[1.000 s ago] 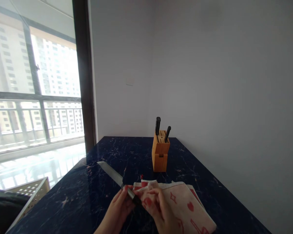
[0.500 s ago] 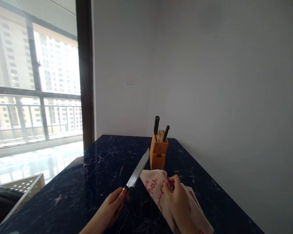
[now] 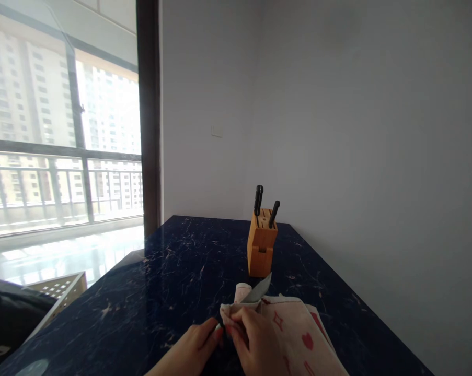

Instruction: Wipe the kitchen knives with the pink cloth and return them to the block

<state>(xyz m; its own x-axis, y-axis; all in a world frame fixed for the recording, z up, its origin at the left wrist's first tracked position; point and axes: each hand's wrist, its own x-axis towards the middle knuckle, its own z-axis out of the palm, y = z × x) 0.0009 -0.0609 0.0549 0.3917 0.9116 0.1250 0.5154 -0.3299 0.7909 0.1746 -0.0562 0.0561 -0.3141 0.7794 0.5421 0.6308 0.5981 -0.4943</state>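
My left hand (image 3: 198,342) is closed on the handle of a kitchen knife (image 3: 260,290), whose blade slants up and to the right. Pinched in my right hand (image 3: 251,334) is a pink-and-white towel (image 3: 292,324) with red hearts and stars. The towel is folded around part of the blade near the handle, and the blade's pointed end sticks out beyond it. Most of the handle is hidden by my fingers. Just past the knife tip stands a wooden knife block (image 3: 261,256) holding two black-handled knives (image 3: 258,200).
Everything lies on a dark blue marble-patterned table (image 3: 184,261). A grey wall (image 3: 357,156) borders it on the right. At the lower left, beside the table, is a light perforated basket (image 3: 65,292) with dark cloth (image 3: 12,318) next to it. A large window is farther left.
The knife has moved right and lower, into the towel. My right hand has shifted left, bringing the towel around the blade. The view has turned slightly left.
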